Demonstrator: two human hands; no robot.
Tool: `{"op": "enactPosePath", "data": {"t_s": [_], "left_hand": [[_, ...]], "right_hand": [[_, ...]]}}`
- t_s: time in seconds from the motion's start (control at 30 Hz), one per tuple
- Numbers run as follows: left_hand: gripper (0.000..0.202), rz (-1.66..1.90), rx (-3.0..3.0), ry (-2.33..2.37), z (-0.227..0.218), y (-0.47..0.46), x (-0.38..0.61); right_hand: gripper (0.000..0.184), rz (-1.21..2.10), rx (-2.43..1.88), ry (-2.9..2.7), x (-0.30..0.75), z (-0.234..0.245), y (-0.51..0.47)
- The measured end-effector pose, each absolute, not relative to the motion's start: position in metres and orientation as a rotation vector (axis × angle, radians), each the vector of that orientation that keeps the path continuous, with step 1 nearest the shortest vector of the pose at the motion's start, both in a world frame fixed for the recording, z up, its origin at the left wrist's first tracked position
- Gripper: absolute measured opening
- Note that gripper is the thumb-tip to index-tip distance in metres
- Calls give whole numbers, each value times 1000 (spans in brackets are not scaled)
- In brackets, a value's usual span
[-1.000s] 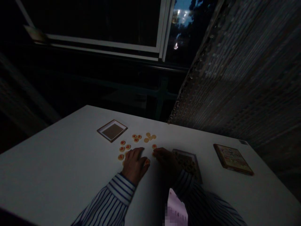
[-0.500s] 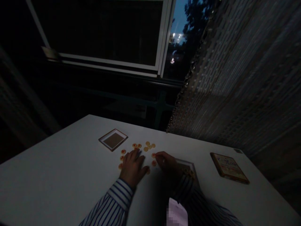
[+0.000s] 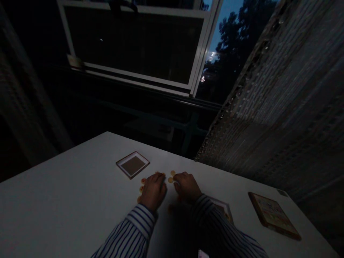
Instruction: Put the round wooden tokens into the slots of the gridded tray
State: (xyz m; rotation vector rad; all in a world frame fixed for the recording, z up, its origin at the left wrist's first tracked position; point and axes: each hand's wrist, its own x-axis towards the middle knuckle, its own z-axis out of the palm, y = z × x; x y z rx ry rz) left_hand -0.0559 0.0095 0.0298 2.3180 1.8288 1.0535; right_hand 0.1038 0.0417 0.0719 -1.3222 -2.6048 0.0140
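Note:
My left hand [image 3: 154, 191] rests on the white table, its bent fingers over small round wooden pieces and its thumb apart. Several pieces with red marks, such as the marked piece [image 3: 141, 188], show along its left side. Just right of its fingertips lie plain pale pieces, one plain piece [image 3: 172, 172] near the far side. My right hand [image 3: 188, 186] reaches over this plain group, fingers curved and thumb spaced below them. Its fingertips touch or nearly touch a plain piece [image 3: 170, 180]; what lies beneath them is hidden. Other pieces sit dimly in its shadow.
A shallow framed tray [image 3: 133, 165] lies on the table [image 3: 80, 186] at the back left. Another tray [image 3: 228, 209] is partly under my right forearm. A flat box with a picture lid [image 3: 275, 215] lies at the right. A beaded curtain [image 3: 268, 125] hangs beyond the table's far edge.
My right hand has moved away from the red-marked pieces to the plain pieces further back, covering some of them. My left hand's fingers have drawn closer together. The view has tilted and shifted.

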Motion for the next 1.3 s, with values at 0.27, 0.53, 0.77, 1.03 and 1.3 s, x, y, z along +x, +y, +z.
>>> {"op": "enactPosePath", "data": {"t_s": [0.27,0.53,0.77,1.03,1.3], "left_hand": [[34,1071,2319,1864,26,12,-53],[35,1070,2308,1853,27,10,-53],[36,1086,2310,1810,24,12,-53],[34,1177,2277,1775,22,12,-51],[26,1236,2236,1754,32,8,-49]], "right_hand": [[20,-71,-1340,-2788,83,67,57],[19,-45,-1314,-2753,82,65,60],[21,399,-1223,-2452,94,58,60],[23,1001,-1056,-2034,96,53,64],[21,1324,-1024,-1820,93,62,57]]}}
